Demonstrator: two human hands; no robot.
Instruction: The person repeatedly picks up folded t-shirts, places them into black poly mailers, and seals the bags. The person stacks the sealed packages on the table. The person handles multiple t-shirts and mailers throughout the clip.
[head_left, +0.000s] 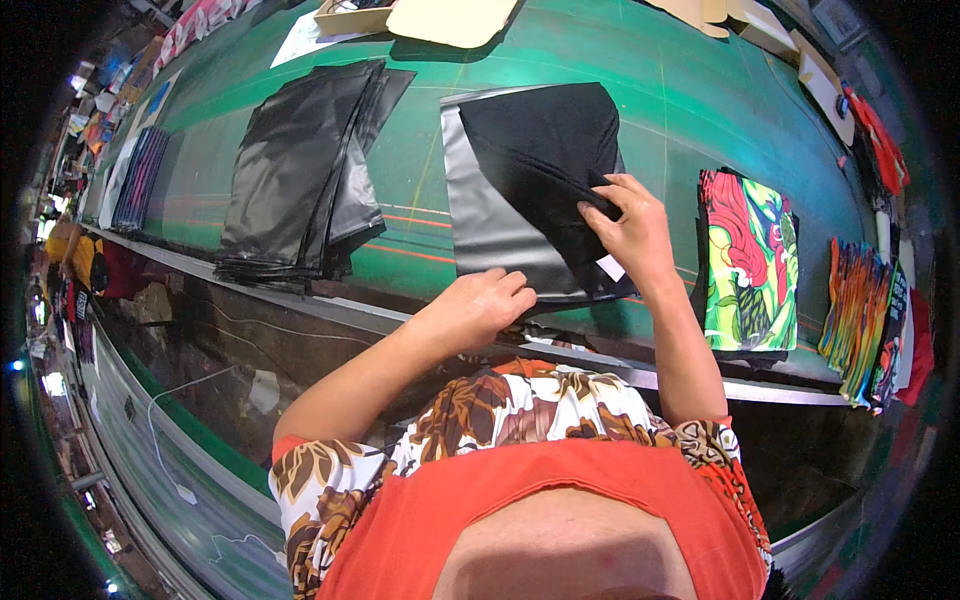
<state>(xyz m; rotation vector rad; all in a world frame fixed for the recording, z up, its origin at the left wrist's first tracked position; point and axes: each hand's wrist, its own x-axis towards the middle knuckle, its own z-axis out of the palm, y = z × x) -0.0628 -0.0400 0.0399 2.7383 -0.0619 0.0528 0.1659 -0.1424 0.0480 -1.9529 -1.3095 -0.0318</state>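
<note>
A black garment or cloth (544, 142) lies partly folded over a dark, glossy plastic bag (495, 217) on the green table (420, 150). My right hand (634, 225) pinches the cloth's right edge between thumb and fingers. A small white tag (611, 268) shows just below that grip. At the bag's lower left edge rests my left hand (487, 304), its fingers curled; whether they grip the plastic is hidden.
Left of the bag is a fanned stack of dark plastic bags (292, 172). Brightly printed folded fabric (750, 262) lies to the right, with multicoloured folded pieces (855, 315) beyond. Cardboard boxes (352, 19) stand along the far side. A metal edge (360, 313) borders the table.
</note>
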